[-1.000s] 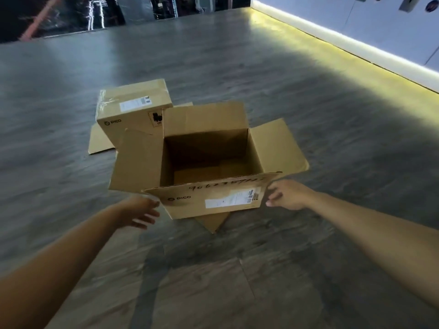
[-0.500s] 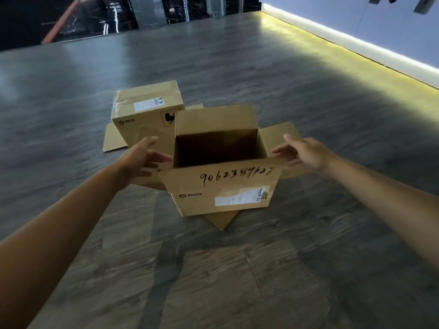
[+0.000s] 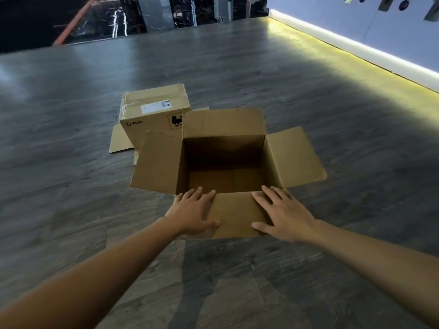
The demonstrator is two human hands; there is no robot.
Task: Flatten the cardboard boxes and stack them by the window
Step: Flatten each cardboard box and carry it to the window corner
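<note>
Brown open box (image 3: 225,160), 4 flaps spread, both hands flat on near flap.

Single head-worn view, looking forward and down, close over open box (image 3: 225,167), floor (image 3: 71,186) beyond

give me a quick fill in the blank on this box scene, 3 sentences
Both hands, left hand and right hand, press flat on the open box's ____ flap. The box's inside holds ____. Behind it stands a sealed box printed with the brand ____.

Missing words: near (front); nothing; PICO
</note>
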